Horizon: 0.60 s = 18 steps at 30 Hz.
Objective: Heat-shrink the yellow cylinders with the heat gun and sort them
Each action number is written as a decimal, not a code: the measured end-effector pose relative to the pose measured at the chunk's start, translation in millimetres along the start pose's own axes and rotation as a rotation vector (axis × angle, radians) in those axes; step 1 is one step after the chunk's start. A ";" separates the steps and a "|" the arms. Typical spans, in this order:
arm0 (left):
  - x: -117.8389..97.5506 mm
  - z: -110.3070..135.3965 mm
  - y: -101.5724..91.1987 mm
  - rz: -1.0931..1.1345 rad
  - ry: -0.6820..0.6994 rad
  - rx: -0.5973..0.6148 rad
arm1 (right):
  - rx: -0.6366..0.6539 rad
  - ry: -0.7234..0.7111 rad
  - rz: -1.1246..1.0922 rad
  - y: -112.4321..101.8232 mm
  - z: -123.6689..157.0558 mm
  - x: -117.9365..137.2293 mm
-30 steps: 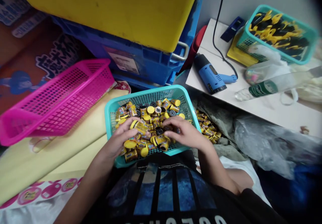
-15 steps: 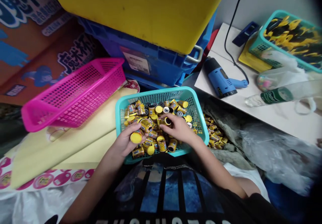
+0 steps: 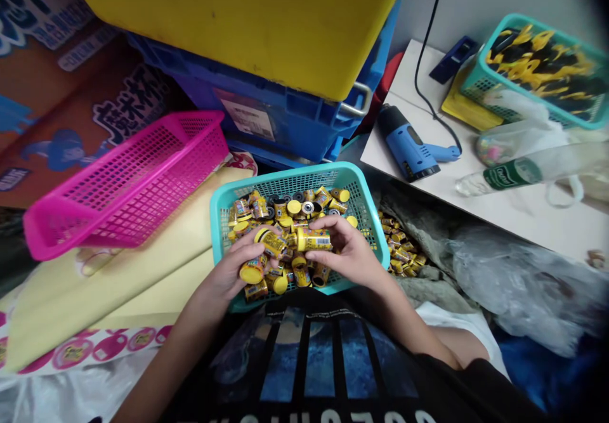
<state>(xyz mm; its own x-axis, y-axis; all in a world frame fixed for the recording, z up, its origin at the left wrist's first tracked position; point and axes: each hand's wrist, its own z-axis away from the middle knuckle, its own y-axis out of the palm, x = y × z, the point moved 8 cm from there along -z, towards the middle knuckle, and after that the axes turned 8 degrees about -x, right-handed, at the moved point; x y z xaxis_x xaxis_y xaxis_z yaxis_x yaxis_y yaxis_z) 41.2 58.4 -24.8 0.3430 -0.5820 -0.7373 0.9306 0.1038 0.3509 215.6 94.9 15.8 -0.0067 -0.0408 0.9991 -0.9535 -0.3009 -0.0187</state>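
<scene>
Over the teal basket (image 3: 290, 179), my left hand (image 3: 233, 271) and right hand (image 3: 345, 252) are close together but not quite touching, both down among the small yellow-capped canisters (image 3: 290, 210) that fill it. My right fingers (image 3: 333, 236) pinch one canister (image 3: 314, 240) lying on its side, while my left fingers (image 3: 266, 248) curl around another (image 3: 270, 242), which sits tilted, with a third (image 3: 252, 272) against my left palm. Half a second ago my hands were a little further apart, and the canister now in my right fingers was not lying across the gap between them. Both forearms angle inward from beside my black T-shirt (image 3: 304, 359), wrists low near the basket's front rim. To the right of the basket, more canisters (image 3: 397, 245) lie heaped on a grey sack. To the left, a pink basket (image 3: 128, 182) lies tilted on yellow sheeting (image 3: 109, 290). Ahead stands a blue crate (image 3: 280, 118) under a yellow bin (image 3: 228, 17). On the white shelf (image 3: 504, 210) are a blue heat gun (image 3: 409, 144), a water bottle (image 3: 514, 172) and a second teal basket (image 3: 537, 71).
</scene>
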 end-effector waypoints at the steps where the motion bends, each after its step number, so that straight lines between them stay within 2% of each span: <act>1: -0.2 2.3 1.3 -0.004 -0.009 0.003 | -0.001 -0.007 -0.008 -0.2 0.1 1.8; 4: 1.3 5.5 5.5 0.033 -0.051 0.022 | 0.000 -0.003 -0.043 0.1 0.6 4.0; 9: -2.4 4.3 16.5 0.000 -0.019 0.149 | -0.007 0.003 -0.038 0.3 2.9 0.5; 18: 1.2 -2.8 13.4 -0.123 0.062 0.216 | -0.033 -0.098 0.112 -5.7 5.5 2.8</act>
<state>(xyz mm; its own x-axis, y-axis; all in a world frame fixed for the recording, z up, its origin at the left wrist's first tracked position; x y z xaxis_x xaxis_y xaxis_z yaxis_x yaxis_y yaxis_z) 54.4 61.4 -22.6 0.2420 -0.5284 -0.8138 0.9192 -0.1438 0.3667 222.6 91.2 18.6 -0.0858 -0.1656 0.9825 -0.9577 -0.2582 -0.1272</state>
